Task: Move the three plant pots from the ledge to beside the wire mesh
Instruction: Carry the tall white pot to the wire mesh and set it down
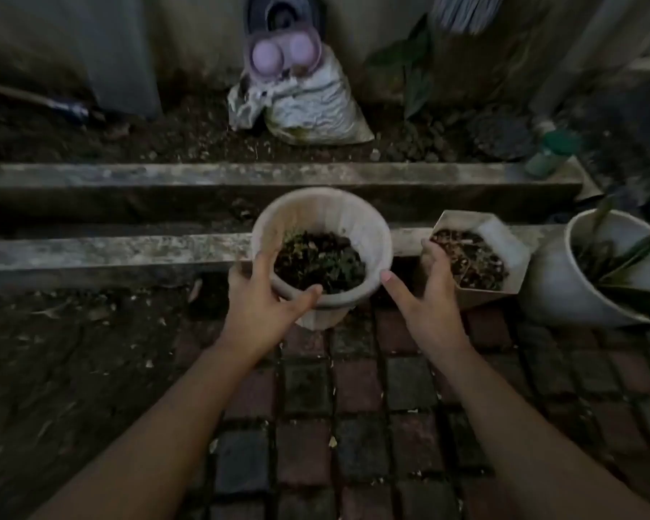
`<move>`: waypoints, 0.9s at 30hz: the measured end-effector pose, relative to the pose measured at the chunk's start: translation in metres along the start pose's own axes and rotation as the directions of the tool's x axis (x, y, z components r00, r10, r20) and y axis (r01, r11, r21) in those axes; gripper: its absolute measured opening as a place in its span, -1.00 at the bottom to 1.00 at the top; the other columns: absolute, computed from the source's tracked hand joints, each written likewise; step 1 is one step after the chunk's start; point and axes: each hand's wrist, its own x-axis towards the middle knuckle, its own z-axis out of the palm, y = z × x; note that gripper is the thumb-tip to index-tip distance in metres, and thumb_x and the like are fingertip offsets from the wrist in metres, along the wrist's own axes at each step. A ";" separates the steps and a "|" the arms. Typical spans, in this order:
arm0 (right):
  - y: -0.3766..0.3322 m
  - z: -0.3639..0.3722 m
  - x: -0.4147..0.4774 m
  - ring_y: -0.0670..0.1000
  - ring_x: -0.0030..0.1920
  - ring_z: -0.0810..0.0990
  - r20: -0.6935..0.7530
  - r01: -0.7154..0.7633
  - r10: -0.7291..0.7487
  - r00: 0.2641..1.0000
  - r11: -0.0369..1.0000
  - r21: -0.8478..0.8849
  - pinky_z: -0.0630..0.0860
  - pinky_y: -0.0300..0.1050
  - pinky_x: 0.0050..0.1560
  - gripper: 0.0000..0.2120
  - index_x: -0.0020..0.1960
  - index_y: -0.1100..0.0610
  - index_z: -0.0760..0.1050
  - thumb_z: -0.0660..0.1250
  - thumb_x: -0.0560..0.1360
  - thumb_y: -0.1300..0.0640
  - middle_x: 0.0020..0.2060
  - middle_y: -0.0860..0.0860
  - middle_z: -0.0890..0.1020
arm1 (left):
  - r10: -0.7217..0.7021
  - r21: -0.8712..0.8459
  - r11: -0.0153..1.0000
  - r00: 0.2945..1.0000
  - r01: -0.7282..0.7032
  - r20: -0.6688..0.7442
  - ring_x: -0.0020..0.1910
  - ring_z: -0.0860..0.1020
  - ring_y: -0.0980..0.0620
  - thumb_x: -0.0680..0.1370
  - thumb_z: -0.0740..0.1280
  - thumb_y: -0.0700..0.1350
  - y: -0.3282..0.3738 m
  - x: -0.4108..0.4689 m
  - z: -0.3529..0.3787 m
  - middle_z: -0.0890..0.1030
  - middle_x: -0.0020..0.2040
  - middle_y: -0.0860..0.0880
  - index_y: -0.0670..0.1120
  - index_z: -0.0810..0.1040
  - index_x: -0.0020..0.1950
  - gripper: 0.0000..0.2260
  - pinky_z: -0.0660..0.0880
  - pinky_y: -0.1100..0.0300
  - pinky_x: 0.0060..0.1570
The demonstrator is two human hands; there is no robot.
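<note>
A round pale pot [327,212] filled with dark soil is at the middle, in front of the concrete ledge [109,249]. My left hand [267,305] grips its near left rim, thumb over the edge. My right hand [424,298] has its thumb at the round pot's right rim and its fingers curled on the left edge of a hexagonal pot [500,238] of dry soil. A larger white glazed pot [556,290] with long green leaves stands at the far right. No wire mesh shows in this view.
Behind the ledge runs a second concrete curb [241,174] and a bed of bare soil. A white sack [316,106] leans on the wall, a green bottle [548,152] lies at the right. Red and grey paving bricks [353,407] cover the ground under my arms.
</note>
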 end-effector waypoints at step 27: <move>0.058 0.094 0.010 -0.14 0.08 0.24 -0.080 0.395 -0.389 0.918 0.875 0.281 0.20 -0.57 0.16 -0.57 0.07 0.15 0.27 0.23 0.44 -0.17 0.19 0.29 0.32 | 0.291 -0.456 0.795 0.912 -0.399 -0.290 0.34 0.50 0.41 0.32 0.45 0.48 -0.083 0.004 0.051 0.37 0.43 0.24 0.07 0.04 0.63 0.06 0.54 0.06 0.37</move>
